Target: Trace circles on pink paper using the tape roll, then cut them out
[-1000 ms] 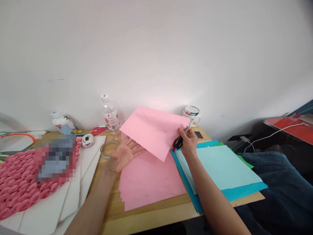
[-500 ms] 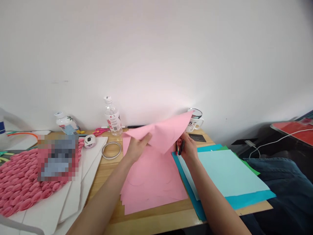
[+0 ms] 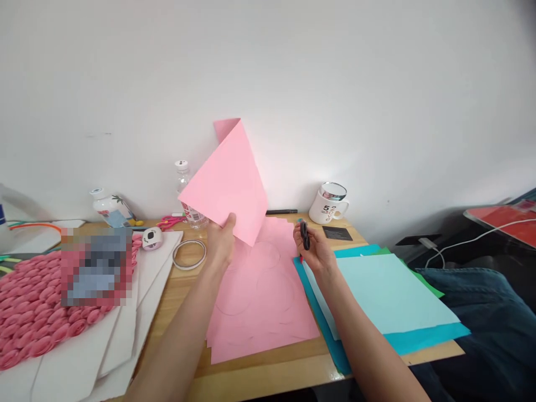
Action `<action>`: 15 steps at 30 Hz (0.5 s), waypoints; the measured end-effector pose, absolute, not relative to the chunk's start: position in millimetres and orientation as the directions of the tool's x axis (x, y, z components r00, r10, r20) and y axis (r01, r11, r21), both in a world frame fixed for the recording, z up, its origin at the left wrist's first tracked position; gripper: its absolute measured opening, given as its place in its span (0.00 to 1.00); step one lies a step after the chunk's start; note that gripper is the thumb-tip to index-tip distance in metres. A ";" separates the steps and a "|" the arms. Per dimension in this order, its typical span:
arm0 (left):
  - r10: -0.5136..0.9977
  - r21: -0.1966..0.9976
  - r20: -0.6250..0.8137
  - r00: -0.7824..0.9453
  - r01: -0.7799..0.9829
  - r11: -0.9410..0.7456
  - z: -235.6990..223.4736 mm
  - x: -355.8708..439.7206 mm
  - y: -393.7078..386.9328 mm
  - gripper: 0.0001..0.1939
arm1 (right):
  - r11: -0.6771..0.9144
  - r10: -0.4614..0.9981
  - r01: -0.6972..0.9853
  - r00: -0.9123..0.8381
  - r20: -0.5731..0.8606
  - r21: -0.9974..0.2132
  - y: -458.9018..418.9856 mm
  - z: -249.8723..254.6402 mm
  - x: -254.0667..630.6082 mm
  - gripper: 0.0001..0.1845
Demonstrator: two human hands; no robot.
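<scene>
My left hand [image 3: 221, 239] is closed on the lower edge of a folded sheet of pink paper [image 3: 230, 178], which stands up tilted above the table. Beneath it lies a stack of pink paper [image 3: 268, 301] with faint round outlines drawn on the top sheet. My right hand [image 3: 316, 248], to the right of the stack, grips a pair of scissors [image 3: 305, 235]. Their black loop handle shows at the fingers, while the blades are mostly hidden.
Blue sheets [image 3: 385, 296] lie at the right, near a white mug [image 3: 329, 204] and a black card [image 3: 337, 233]. To the left are a tape roll [image 3: 189, 254], a water bottle [image 3: 183, 174], pink scissors [image 3: 170, 222] and a pink petal-covered piece [image 3: 37, 312] on white boards.
My left hand has moved left and swung the pink sheet up and leftward, uncovering the mug and the circles on the stack. The scissors have turned in my right hand, apart from the sheet.
</scene>
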State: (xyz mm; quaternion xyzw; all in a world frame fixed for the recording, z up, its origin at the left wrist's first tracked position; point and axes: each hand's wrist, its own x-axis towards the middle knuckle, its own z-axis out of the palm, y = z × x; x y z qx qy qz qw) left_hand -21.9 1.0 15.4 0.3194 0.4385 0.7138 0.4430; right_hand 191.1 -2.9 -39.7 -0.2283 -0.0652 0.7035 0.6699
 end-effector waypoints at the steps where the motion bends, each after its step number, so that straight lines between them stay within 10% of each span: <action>1: 0.919 0.893 0.010 -0.394 -0.411 -0.186 5.4 -18.9 0.7 0.07 | -0.088 0.970 -0.914 0.011 -0.242 -0.396 -3.3 -39.0 189.1 0.09; 9: 0.930 0.793 -0.219 -0.295 -0.609 -0.006 -10.9 -5.3 -15.0 0.06 | -0.114 0.979 -0.803 0.010 -0.204 -0.585 -16.1 -30.1 170.8 0.10; 15: 0.970 0.966 0.185 -0.160 -0.152 -0.209 21.1 3.6 -11.3 0.06 | -0.085 0.993 -0.757 -0.009 -0.121 -0.648 -15.8 -33.8 173.3 0.13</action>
